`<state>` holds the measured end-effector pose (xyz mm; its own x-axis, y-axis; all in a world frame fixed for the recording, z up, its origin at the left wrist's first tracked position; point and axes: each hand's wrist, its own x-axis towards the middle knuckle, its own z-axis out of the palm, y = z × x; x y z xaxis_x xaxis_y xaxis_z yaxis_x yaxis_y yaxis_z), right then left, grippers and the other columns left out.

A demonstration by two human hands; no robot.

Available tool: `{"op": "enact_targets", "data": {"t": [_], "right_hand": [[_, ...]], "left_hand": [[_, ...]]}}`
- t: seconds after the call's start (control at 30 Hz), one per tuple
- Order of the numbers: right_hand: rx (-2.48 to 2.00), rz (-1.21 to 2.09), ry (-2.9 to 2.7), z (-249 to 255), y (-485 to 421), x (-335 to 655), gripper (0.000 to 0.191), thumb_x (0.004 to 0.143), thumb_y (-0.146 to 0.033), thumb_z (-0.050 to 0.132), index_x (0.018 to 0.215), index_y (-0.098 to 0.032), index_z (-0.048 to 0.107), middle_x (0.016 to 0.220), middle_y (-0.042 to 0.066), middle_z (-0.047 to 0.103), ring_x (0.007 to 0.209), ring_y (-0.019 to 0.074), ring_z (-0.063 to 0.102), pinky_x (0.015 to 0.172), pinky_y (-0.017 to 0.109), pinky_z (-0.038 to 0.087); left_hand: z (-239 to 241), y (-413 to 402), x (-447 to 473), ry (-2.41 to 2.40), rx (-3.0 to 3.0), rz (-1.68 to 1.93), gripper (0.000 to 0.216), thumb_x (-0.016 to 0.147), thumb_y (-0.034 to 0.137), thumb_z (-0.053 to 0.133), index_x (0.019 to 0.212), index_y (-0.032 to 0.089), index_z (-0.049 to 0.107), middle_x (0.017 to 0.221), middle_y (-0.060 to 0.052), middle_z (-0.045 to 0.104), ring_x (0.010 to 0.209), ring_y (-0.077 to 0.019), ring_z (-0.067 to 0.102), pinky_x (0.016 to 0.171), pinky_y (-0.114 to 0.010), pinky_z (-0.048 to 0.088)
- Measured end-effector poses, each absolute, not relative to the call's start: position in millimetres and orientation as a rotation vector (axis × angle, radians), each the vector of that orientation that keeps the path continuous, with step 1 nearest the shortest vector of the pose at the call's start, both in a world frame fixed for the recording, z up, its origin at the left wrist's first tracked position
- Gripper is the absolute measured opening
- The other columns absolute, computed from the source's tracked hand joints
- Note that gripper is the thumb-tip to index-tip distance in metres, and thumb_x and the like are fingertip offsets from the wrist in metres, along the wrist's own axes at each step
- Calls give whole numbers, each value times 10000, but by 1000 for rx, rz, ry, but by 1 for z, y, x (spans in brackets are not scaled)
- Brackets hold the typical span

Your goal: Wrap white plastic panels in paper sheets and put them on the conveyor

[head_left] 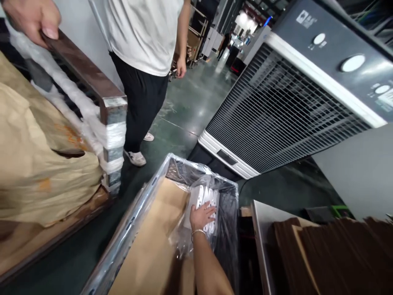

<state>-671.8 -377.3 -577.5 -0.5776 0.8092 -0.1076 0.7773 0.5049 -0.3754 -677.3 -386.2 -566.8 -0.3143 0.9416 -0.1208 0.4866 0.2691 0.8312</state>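
Observation:
My right hand (201,216) reaches down into a grey crate (138,209) lined with clear plastic film. Its fingers lie spread on a stack of white plastic parts (205,196) that sits in a clear bag at the crate's far end. I cannot tell whether the fingers grip a part. A thin bracelet shows on the wrist. Brown cardboard (159,241) covers the crate's floor to the left of the hand. My left hand is out of sight.
A co-worker in a white shirt and black trousers (144,82) stands just beyond the crate, with a hand (30,18) on a wrapped metal cart rail (89,78). The cart holds tan sacks (39,164). A large air cooler (291,106) stands at right, brown cardboard sheets (331,254) at lower right.

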Motion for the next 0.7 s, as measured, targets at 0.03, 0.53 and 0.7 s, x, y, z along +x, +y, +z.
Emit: {"op": "enact_targets", "data": {"t": [0.03,0.53,0.7], "right_hand": [[-1454,539,-2639,-577,-375,-672,615,842,-342,394,1371,-52,278,1340,317,330,1245,381,284,873,604,280],[-1308,152,-2836,-613,-365,-683,575,836,-106,241,1409,-65,209,1465,221,181,1358,285,127,994,578,186],[-1378,176,-2891,-610,-358,-692,602,838,-142,257,1424,-83,130,1494,177,81,1373,266,51,1008,616,96]], "left_hand": [[-569,-385,-677,1928,1299,932,555,824,223,481,1333,367,314,1418,2,382,1273,-137,338,951,-357,294],[-569,-381,-691,2019,1243,1031,559,818,315,439,1293,569,288,1178,109,601,1314,-195,299,983,-413,325],[-537,-378,-693,1882,1341,1061,454,790,405,498,1206,573,428,1121,76,641,1242,-206,421,892,-407,411]]}}
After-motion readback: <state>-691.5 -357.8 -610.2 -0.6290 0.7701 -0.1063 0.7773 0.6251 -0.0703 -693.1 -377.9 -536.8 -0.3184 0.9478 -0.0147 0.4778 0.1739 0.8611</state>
